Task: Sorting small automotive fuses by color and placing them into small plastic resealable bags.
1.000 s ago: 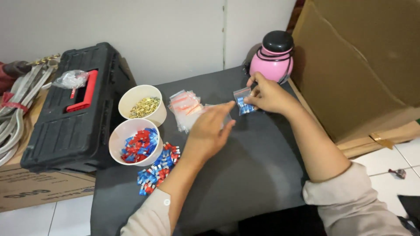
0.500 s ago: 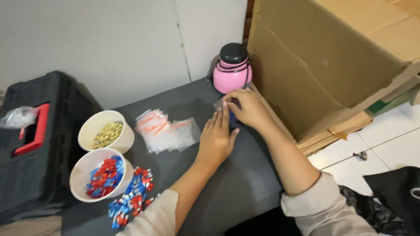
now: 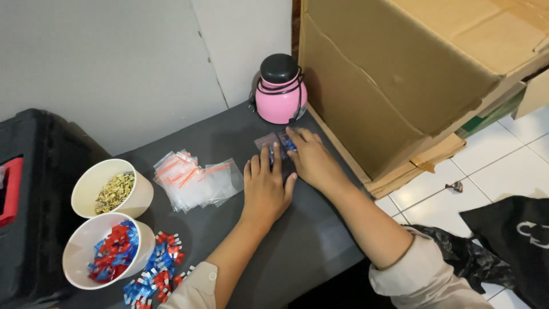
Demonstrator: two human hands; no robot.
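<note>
Bag (image 3: 273, 141) lies flat under both your hands: left hand (image 3: 267, 189) and right hand (image 3: 309, 160) press it, unclenched, sealing. Next, slide fingers toward 9 o'clock along the counter (image 3: 309, 252).

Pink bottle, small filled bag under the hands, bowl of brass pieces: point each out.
pink bottle (image 3: 280, 103), head view, on its pink body.
small filled bag (image 3: 267, 141), head view, on its clear corner beyond the fingers.
bowl of brass pieces (image 3: 91, 180), head view, on its inner wall.

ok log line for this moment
left hand: flat on small clear bag | right hand: pressing same bag | surface: dark mat | nearby: pink bottle
</note>
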